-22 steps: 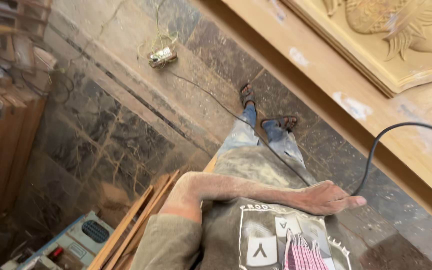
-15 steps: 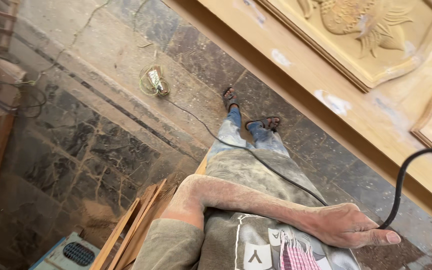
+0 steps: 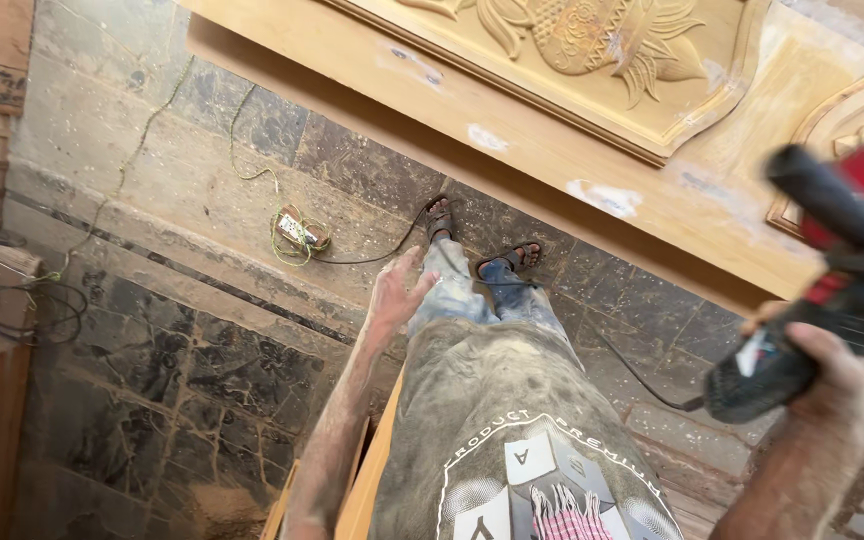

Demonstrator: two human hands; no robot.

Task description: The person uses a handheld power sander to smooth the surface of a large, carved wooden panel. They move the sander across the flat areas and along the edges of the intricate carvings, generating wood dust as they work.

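Head view: right hand (image 3: 832, 375) grips a red-black power tool (image 3: 832, 270) beside the carved door panel (image 3: 592, 70). Left hand (image 3: 392, 295) hangs loose, fingers spread, holding nothing. Risk: the cord (image 3: 642, 385) trails past both feet (image 3: 482, 240); could snag or trip. Floor (image 3: 172, 330) left gives room; the panel edge crowds the right.

Left hand (image 3: 393, 292) hangs open, fingers spread, arm extended; right hand (image 3: 832, 375) seems clenched, forearm raised.
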